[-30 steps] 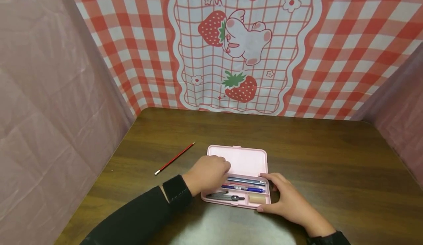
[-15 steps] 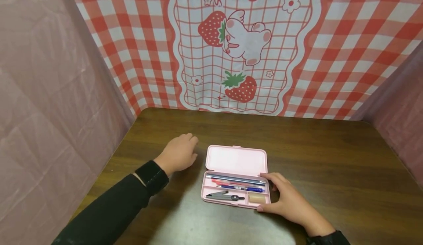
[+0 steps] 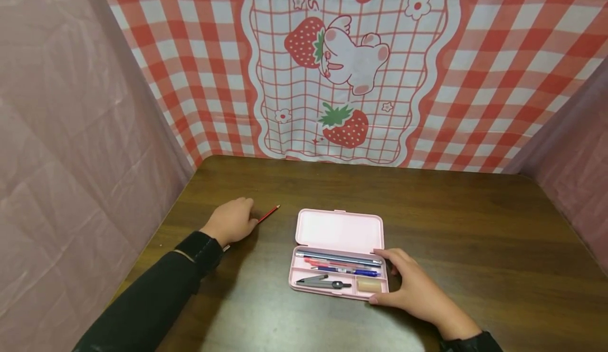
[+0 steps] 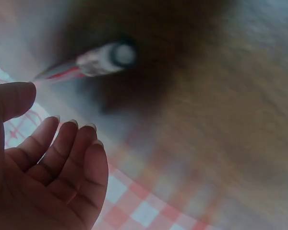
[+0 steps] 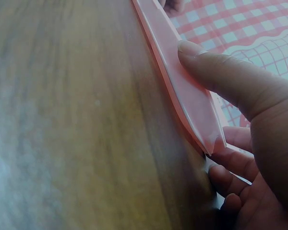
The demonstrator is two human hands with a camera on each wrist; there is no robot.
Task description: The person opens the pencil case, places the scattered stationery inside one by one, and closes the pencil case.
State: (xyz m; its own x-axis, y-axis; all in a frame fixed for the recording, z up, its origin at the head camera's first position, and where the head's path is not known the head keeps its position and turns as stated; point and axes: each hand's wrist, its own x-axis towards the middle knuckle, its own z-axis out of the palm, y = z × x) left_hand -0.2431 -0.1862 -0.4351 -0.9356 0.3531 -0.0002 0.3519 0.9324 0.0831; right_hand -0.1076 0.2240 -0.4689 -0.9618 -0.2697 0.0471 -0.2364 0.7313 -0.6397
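A: What is seen at the left hand [image 3: 231, 221]?
B: It is laid over a red pencil [image 3: 267, 215] on the table [image 3: 475, 225].

A: And the right hand [image 3: 408, 283]?
B: The open pink pencil case [image 3: 339, 230] is held at its right end; pens are kept inside.

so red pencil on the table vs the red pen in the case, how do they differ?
The red pencil lies loose on the table, angled, partly under the left hand; the red pen lies level in the case, which the right hand holds. The pencil has a metal end cap; the pen's ends are unclear. Both are slim and red.
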